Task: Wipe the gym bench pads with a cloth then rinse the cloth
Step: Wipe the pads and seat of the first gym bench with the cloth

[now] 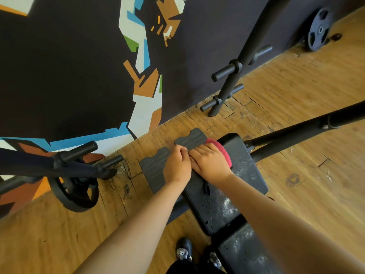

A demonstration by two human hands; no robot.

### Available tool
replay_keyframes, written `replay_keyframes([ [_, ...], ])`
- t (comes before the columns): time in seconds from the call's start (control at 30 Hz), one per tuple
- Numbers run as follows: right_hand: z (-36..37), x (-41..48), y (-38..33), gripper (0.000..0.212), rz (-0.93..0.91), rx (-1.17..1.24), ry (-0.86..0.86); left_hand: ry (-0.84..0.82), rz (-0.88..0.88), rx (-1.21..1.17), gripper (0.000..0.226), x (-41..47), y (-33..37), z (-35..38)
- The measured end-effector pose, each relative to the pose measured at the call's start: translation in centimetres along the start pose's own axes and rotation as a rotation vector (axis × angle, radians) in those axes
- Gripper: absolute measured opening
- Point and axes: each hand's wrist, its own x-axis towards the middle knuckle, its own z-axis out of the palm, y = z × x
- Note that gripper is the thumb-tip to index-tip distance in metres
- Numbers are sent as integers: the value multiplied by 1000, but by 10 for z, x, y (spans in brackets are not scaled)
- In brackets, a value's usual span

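Right grip (211, 162), fingers flat, is pressing cloth (221, 149) at the bench (246, 171) end, risking slipping off; left grip (177, 165) curled, hold unclear.

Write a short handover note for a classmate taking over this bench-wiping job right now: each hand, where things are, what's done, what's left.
Left hand: fingers curled at the far bench pad's left edge; what they grip is hidden.
Right hand: flat, pressing the red cloth onto that pad's far end.
Done: wiping under way; droplets and white smears show on both this pad and the near bench pad.
Left: finish both pads, then rinse the cloth.
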Motion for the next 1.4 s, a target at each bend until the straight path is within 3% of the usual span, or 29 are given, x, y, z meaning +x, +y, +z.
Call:
replay_keyframes([
  [0.13, -10, 0, 39, 32, 96, -29, -22, 21, 200, 246, 26, 0, 0, 1],
  [0.23, -5, 2, 40, 31, 155, -46, 23, 125, 268, 355, 28, -3, 0, 4],
  [0.43, 4, -1, 10, 29, 216, -53, 177, 161, 236, 445, 21, -3, 1, 8],
  [0.6, 1, -1, 39, 31, 53, -69, 89, 154, 217, 486, 18, -3, 3, 9],
  [0.73, -9, 5, 71, 30, 203, -89, 59, 160, 221, 474, 15, -3, 2, 9],
  [0.9, -1, 5, 43, 32, 378, -89, 122, 176, 221, 476, 15, -3, 1, 10],
  [1.03, 4, -2, 23, 32, 313, -70, 136, 183, 223, 479, 17, -4, 1, 10],
  [1.2, -8, -1, 62, 36, 164, -108, 31, 157, 207, 462, 18, -3, 0, 10],
  [1.4, -4, 9, 39, 35, 480, -54, 45, 176, 221, 452, 19, -5, 2, 8],
])
